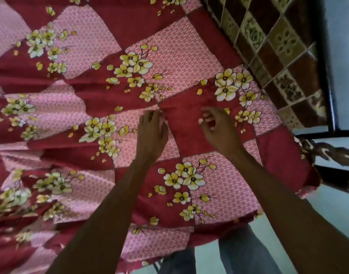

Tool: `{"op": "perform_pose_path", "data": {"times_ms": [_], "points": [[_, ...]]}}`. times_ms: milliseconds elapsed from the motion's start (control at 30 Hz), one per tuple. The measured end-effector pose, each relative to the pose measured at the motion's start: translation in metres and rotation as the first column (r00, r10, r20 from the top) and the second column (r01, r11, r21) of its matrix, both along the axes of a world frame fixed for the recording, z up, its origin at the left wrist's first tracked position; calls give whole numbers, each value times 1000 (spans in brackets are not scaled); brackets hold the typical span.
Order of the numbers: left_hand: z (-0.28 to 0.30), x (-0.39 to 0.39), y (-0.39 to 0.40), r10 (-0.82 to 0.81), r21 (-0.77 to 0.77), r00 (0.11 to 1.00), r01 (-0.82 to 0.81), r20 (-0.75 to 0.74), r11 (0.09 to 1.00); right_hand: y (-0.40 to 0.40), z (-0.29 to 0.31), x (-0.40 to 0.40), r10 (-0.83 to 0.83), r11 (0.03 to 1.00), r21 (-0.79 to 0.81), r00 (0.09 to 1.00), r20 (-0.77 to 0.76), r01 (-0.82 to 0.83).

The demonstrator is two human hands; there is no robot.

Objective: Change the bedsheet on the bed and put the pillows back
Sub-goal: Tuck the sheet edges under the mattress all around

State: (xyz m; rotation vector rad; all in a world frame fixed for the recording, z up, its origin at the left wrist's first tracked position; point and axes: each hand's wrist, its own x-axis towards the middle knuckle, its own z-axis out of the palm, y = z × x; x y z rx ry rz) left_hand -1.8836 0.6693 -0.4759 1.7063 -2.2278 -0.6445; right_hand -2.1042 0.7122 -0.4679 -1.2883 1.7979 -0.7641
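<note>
A red and pink patchwork bedsheet [189, 56] with yellow-white flowers lies spread over the bed and fills most of the view. It hangs over the near edge, and long wrinkles run across its left part. My left hand [152, 135] lies on the sheet near the middle, its fingertips pinching a small raised fold of pink cloth. My right hand [219, 129] is a little to the right, just over a red patch, with fingers loosely curled and nothing in them. No pillow is in view.
At the upper right a brown patterned cover [278, 46] shows uncovered beyond the sheet's edge. A black bed frame [328, 76] runs along it, with pale floor [339, 26] beyond. My legs in blue jeans [241, 256] stand against the near edge.
</note>
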Motion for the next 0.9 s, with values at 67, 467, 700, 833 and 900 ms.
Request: {"op": "perform_pose_path", "data": {"times_ms": [67,467,700,833,900], "points": [[1,20,42,109,37,993,-108,-35,993,32,1,11,-9,997,72,999,50,6],[1,137,355,497,93,862,-505,96,858,246,-2,57,383,872,252,906,178,-419],[5,161,397,455,91,852,-490,257,867,299,-13,93,662,742,212,646,-379,-636],[-5,180,408,582,144,794,-605,174,783,307,-15,86,636,769,112,735,-233,-630],[-12,195,415,487,146,863,-503,135,852,307,-15,75,716,696,284,662,-219,-659]]}}
